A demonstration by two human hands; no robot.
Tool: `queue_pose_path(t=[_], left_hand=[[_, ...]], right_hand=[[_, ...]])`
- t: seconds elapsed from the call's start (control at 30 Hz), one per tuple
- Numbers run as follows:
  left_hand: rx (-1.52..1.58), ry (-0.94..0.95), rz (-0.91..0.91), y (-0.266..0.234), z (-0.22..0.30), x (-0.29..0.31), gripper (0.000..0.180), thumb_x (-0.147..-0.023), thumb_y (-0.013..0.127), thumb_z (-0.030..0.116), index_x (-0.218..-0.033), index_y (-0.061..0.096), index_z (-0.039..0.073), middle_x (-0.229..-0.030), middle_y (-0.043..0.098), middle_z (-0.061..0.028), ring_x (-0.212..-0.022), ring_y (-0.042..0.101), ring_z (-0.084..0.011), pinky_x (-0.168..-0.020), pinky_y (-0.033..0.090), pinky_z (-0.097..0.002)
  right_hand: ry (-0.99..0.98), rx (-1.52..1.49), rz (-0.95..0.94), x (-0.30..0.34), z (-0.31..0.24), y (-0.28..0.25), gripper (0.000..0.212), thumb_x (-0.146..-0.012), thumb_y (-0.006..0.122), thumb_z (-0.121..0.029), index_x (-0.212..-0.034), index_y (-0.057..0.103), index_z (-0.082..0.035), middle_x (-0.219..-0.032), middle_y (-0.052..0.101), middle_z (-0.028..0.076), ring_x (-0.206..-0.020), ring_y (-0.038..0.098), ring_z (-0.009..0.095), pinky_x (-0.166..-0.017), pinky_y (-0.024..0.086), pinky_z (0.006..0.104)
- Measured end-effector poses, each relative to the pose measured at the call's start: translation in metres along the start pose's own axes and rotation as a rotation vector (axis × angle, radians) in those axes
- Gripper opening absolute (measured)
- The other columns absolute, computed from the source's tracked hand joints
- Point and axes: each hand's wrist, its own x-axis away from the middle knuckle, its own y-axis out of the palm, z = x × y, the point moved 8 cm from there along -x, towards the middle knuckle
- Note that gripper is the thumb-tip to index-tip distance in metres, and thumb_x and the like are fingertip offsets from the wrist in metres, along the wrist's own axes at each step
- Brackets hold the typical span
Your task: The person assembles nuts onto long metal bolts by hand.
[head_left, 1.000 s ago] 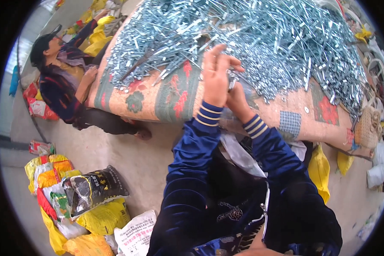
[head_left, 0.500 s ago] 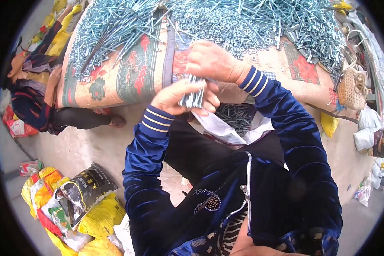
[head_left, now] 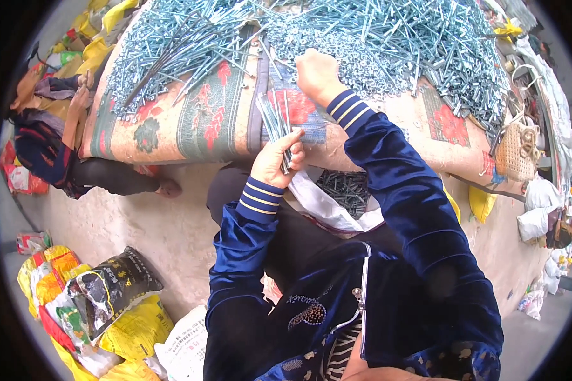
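My left hand point(head_left: 277, 160) is closed around a bundle of long thin metal bolts point(head_left: 274, 122), which stick up out of the fist toward the table. Farther forward, my right hand point(head_left: 319, 75) is held in a fist at the near edge of a heap of small metal nuts point(head_left: 362, 66). Whatever its fingers hold, if anything, is hidden. Beyond the left hand, a pile of long bolts point(head_left: 197, 38) covers the table's left part. An open white sack point(head_left: 311, 197) of dark metal pieces point(head_left: 344, 192) sits at my lap, just below the table edge.
A patterned cloth point(head_left: 194, 130) covers the table. Short metal tubes point(head_left: 464, 70) lie heaped at the right, near a woven basket point(head_left: 516, 151). Another person point(head_left: 51, 149) sits at the left side. Filled bags point(head_left: 117, 289) lie on the floor at lower left.
My hands were close together over the table edge and have moved apart. The right went forward to the nuts; the left came lower, its bolts now showing at length.
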Motion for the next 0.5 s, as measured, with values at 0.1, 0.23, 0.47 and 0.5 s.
queue_pose_path(t=[0.1, 0.23, 0.47, 0.5], left_hand=[[0.056, 0.036, 0.035, -0.007, 0.005, 0.004, 0.013, -0.087, 0.061, 0.016, -0.092, 0.057, 0.004, -0.059, 0.052, -0.0001, -0.048, 0.048, -0.0100, -0.041, 0.035, -0.0210], [0.007, 0.084, 0.019, -0.001, 0.007, 0.003, 0.015, -0.088, 0.059, 0.016, -0.095, 0.057, 0.002, -0.068, 0.057, -0.0021, -0.053, 0.051, -0.0102, -0.043, 0.038, -0.0207], [-0.069, 0.097, 0.035, -0.008, 0.009, 0.007, 0.026, -0.088, 0.060, 0.023, -0.105, 0.057, 0.004, -0.077, 0.065, -0.0079, -0.060, 0.062, -0.0122, -0.046, 0.045, -0.0214], [-0.069, 0.100, 0.029, -0.008, 0.009, 0.008, 0.026, -0.088, 0.060, 0.023, -0.105, 0.057, 0.004, -0.077, 0.065, -0.0079, -0.060, 0.062, -0.0122, -0.046, 0.045, -0.0214]], right_hand=[[0.022, 0.020, -0.075, -0.013, 0.000, 0.007, 0.010, -0.074, 0.056, -0.014, -0.075, 0.063, -0.006, -0.072, 0.060, 0.015, -0.068, 0.062, 0.034, -0.061, 0.049, 0.0445], [0.069, -0.169, -0.016, -0.035, -0.016, 0.009, 0.015, -0.072, 0.057, -0.012, -0.077, 0.068, -0.003, -0.075, 0.066, 0.018, -0.073, 0.067, 0.033, -0.065, 0.053, 0.0425], [0.051, -0.145, -0.343, -0.049, -0.023, 0.035, 0.022, -0.073, 0.054, -0.015, -0.083, 0.068, -0.001, -0.084, 0.066, 0.021, -0.080, 0.065, 0.035, -0.071, 0.052, 0.0426], [-0.027, -0.152, -0.229, -0.044, -0.018, 0.024, 0.021, -0.075, 0.054, -0.019, -0.080, 0.067, -0.003, -0.080, 0.064, 0.020, -0.077, 0.064, 0.036, -0.069, 0.051, 0.0427]])
